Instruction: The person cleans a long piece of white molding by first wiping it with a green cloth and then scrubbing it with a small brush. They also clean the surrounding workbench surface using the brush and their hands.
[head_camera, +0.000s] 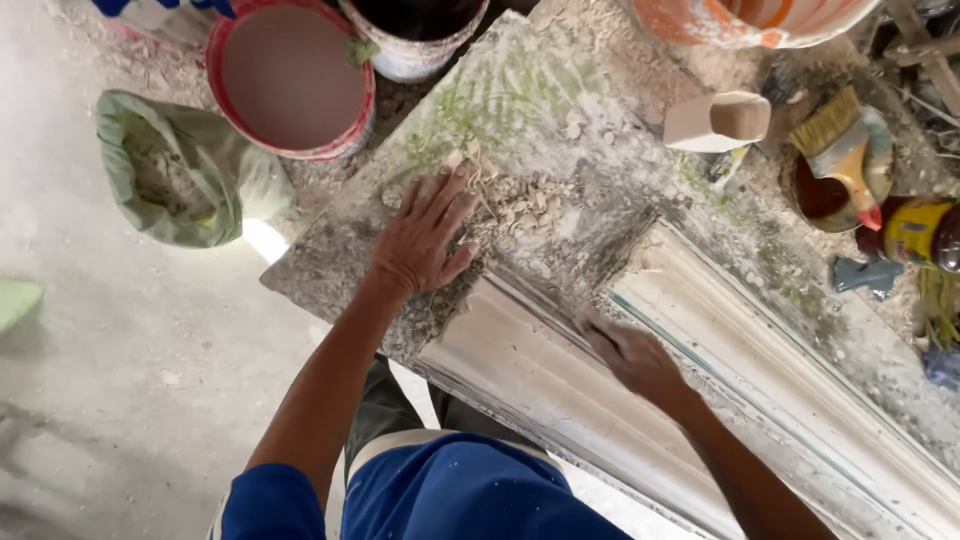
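Left hand: the left hand (420, 240) lies flat on the dusty work slab (560, 150), fingers spread apart, palm down on a heap of pale chips and fibres (515, 205), gripping nothing.
Right hand: the right hand (630, 355) is blurred with motion on the white plaster moulding (520, 370); fingers look drawn together, perhaps over a small tool or pad, but I cannot tell for sure.
Moulding: long, ridged, lying slantwise along the near edge of the slab, just below the left hand.
Doing it well: to my eye, strokes should run along the grooves rather than across, with light even pressure so the ridges stay crisp; the flat left hand braces the body well.
Watch for: loose chips sit close to the moulding and could be dragged onto it.
Around: a red bucket (290, 80), a green sack (180, 170), a brush (845, 150) resting on a tin, a small cut carton (718, 120).
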